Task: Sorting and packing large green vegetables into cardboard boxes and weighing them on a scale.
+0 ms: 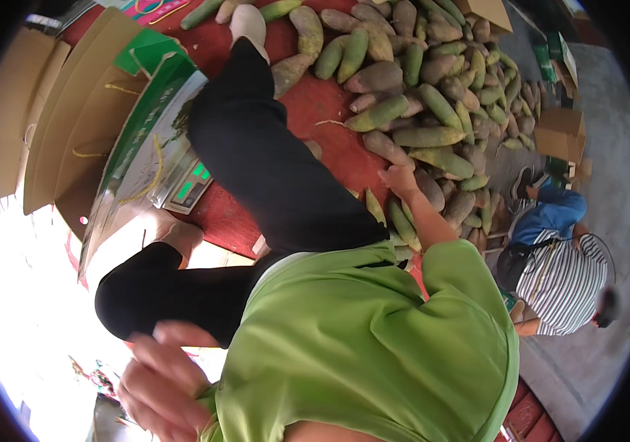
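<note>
just under the fingertips of my right hand lies the pile of long green and brown gourds; the fingers are bent down and touch one of them, but i cannot tell if they grip it. my arm reaches out from the green shirt. my left hand is blurred at the lower edge, fingers loosely spread, holding nothing. past it, beyond my black-trousered leg, a small scale sits on the red mat beside a green-printed carton. to the right of my right fingers another person in a striped shirt crouches.
</note>
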`<state>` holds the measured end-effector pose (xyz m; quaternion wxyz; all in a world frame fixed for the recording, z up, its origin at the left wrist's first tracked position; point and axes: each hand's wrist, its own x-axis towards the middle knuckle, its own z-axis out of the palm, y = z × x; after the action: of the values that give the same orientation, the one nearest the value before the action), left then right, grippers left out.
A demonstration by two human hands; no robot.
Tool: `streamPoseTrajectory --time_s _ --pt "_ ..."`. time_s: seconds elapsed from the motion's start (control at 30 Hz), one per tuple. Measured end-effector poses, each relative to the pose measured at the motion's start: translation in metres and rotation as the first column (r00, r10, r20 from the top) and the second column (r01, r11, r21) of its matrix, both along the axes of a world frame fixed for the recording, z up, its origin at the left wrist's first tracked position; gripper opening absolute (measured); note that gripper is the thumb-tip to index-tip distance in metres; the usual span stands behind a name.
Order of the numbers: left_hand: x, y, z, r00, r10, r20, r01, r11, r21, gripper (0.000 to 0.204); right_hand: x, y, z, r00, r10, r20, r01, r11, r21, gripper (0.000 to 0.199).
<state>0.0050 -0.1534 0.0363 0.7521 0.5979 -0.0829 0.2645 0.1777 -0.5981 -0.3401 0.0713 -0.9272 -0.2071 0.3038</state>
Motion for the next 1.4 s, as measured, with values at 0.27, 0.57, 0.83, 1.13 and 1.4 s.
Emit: streamPoseTrajectory --time_s 0.27,0.57,0.83,1.13,1.4 --pt "0.004 -0.065 0.032 0.740 -0.673 -0.007 0.508 0.566 -0.649 0.020 -0.091 0.014 -0.002 0.744 -0.509 -0.433 0.521 0.847 -0.100 0.026" --pt "0.025 -0.121 0.041 0.882 -0.471 0.031 0.382 0.674 -0.632 0.053 -0.125 -0.004 -0.076 0.856 -0.505 -0.109 0.512 0.857 0.050 0.021" --pt "0.016 -0.122 0.052 0.763 -0.590 -0.264 0.360 0.728 -0.584 0.027 -0.082 0.058 -0.026 0.954 -0.252 -0.159 0.262 0.964 0.046 0.065" --pt "0.053 -0.121 0.035 0.842 -0.540 0.003 0.496 0.770 -0.401 0.028 -0.052 0.113 -0.026 0.971 0.164 -0.173 -0.137 0.978 0.157 0.073" --pt "0.058 -0.099 0.024 0.890 -0.442 0.113 0.452 0.825 -0.340 0.025 -0.056 0.125 -0.015 0.966 0.171 -0.193 -0.148 0.981 0.127 0.056"
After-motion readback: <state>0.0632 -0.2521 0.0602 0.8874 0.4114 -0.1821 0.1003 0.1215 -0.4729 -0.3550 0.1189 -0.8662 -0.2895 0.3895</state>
